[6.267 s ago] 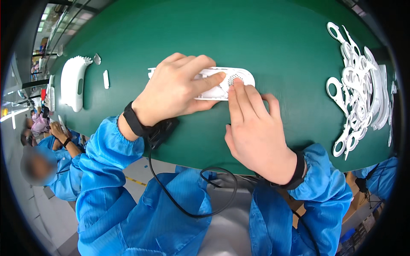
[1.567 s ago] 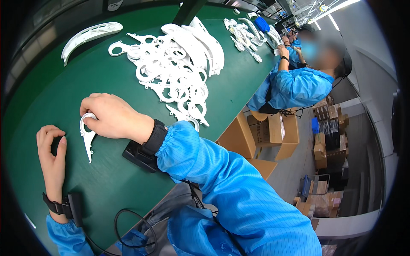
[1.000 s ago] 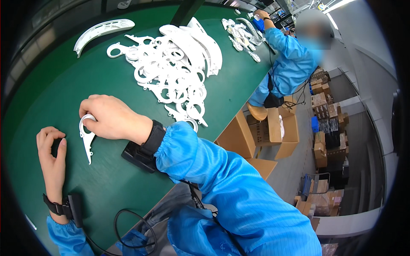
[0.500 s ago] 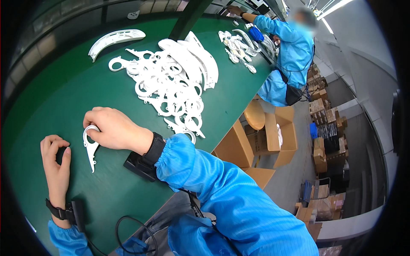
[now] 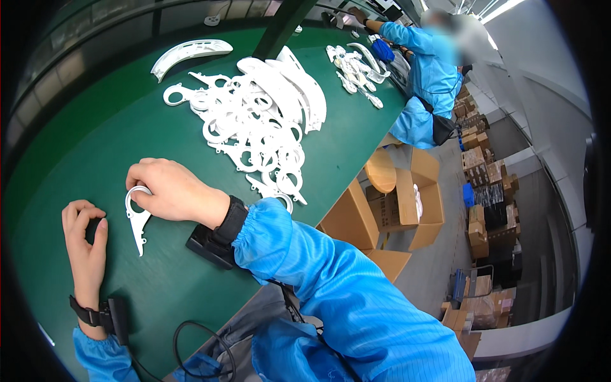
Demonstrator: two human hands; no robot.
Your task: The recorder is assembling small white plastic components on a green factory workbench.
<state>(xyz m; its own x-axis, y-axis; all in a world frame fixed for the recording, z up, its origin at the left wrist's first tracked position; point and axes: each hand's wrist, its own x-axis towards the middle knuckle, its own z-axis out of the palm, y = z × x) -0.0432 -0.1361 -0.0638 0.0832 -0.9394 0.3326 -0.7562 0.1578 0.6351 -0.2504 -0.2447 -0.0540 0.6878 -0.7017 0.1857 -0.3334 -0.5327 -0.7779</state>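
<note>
My right hand is closed on a white plastic part with a ring at one end and a pointed tail. The thumb and fingers pinch its ring, and the tail points toward me over the green tabletop. To the left, my left hand curls round a dark thing whose kind I cannot make out. Beyond my right hand lies a heap of similar white ring parts. Several wide, curved white panels rest at the heap's far right.
A long curved white piece lies at the far left, near a dark green post. A co-worker in blue stands at the far right by more white parts. Open cardboard boxes and a round stool stand beside the table.
The long curved white piece and a small white one behind it have shifted right. The co-worker's posture has changed slightly. My hands keep nearly the same place and grip.
</note>
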